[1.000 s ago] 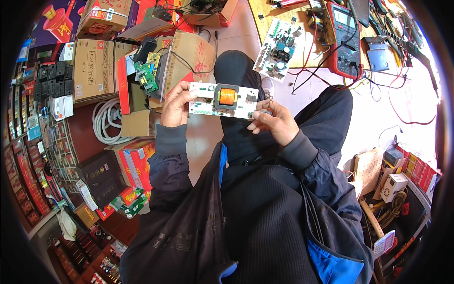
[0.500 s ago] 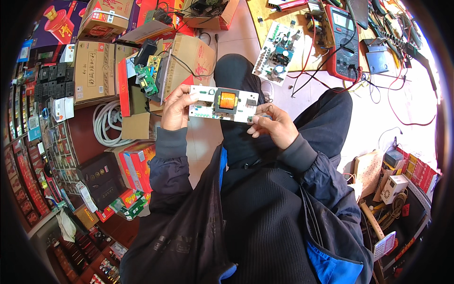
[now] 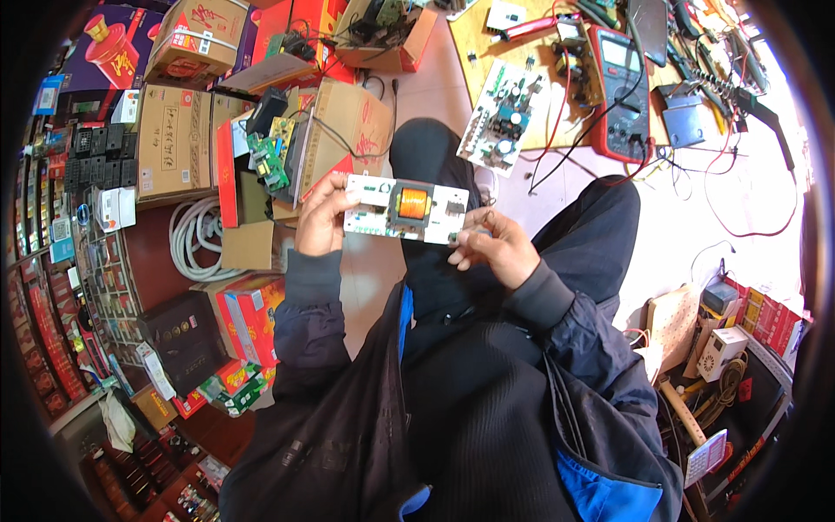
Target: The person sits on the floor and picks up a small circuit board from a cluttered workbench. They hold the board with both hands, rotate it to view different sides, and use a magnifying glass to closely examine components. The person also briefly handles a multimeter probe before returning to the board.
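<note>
A white circuit board (image 3: 370, 220) is held between my two hands above my lap, its component side facing up. A transformer with an orange winding and black core (image 3: 412, 204) stands at its middle. My left hand (image 3: 323, 217) pinches the board's left end, the thumb lying on top. At the right end, the fingers of my right hand (image 3: 496, 246) are closed on the lower corner. A second white circuit board (image 3: 503, 117), crowded with capacitors, rests at the table's near edge, beyond the board I hold.
The wooden table (image 3: 474, 74) carries a red multimeter (image 3: 620, 96) with leads hanging down, plus hand tools. At the left stand cardboard boxes (image 3: 174, 139), a green circuit board (image 3: 268, 165) and a coiled white hose (image 3: 193, 239). A hammer (image 3: 683, 412) is at the lower right.
The surroundings and the held board have shifted slightly lower in view. Both hands keep their grip on its ends. The board tilts a little differently.
</note>
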The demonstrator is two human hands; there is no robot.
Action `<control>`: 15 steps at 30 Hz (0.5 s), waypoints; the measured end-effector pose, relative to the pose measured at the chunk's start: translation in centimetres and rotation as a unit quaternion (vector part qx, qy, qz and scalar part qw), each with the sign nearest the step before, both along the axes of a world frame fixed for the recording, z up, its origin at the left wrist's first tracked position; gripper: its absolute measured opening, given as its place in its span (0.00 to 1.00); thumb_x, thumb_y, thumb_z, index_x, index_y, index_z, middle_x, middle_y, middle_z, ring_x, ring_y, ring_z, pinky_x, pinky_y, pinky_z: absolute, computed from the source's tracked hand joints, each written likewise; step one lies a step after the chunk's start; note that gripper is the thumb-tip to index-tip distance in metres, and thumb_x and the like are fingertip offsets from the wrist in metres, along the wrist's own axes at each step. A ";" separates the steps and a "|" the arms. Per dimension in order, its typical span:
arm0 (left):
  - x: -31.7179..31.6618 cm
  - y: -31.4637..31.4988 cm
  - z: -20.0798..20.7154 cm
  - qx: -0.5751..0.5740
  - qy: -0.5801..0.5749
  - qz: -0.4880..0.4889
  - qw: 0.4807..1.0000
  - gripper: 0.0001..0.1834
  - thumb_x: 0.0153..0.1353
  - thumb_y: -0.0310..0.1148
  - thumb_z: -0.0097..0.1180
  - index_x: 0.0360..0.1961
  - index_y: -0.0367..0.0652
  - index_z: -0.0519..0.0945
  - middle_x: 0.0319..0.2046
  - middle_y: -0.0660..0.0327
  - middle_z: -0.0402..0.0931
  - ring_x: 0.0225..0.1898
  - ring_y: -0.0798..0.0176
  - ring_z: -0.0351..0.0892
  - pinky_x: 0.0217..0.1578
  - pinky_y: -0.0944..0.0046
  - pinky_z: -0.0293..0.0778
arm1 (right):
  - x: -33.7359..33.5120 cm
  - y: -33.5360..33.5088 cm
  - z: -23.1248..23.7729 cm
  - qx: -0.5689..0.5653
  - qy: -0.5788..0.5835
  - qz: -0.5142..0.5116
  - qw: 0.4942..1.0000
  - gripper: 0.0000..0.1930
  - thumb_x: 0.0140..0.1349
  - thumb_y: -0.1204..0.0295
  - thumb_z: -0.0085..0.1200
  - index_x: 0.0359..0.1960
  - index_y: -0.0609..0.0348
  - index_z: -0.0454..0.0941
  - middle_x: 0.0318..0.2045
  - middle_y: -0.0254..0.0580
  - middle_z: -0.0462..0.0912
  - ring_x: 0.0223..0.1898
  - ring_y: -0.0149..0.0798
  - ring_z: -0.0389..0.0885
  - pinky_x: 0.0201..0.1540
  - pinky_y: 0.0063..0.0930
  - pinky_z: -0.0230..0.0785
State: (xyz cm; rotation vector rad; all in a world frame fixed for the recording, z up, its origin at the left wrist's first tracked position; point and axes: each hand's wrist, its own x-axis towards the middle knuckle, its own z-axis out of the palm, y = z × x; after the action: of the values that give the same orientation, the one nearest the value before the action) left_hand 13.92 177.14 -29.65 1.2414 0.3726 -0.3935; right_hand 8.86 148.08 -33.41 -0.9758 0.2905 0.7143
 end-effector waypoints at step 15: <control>0.8 -0.5 0.1 -0.050 0.002 -0.052 0.997 0.12 0.59 0.31 0.57 0.43 0.38 0.76 0.37 0.57 0.82 0.39 0.64 0.83 0.47 0.63 0.79 | 0.1 0.0 1.5 -0.016 -0.014 -0.015 1.000 0.11 0.68 0.68 0.59 0.45 0.64 0.78 0.32 0.35 0.83 0.31 0.25 0.78 0.38 0.19 0.71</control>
State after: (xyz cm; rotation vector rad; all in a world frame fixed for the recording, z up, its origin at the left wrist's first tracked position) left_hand 14.70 176.67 -29.53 1.1644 0.2887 -0.4969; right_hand 9.01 148.05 -31.87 -1.0084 0.2923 0.6709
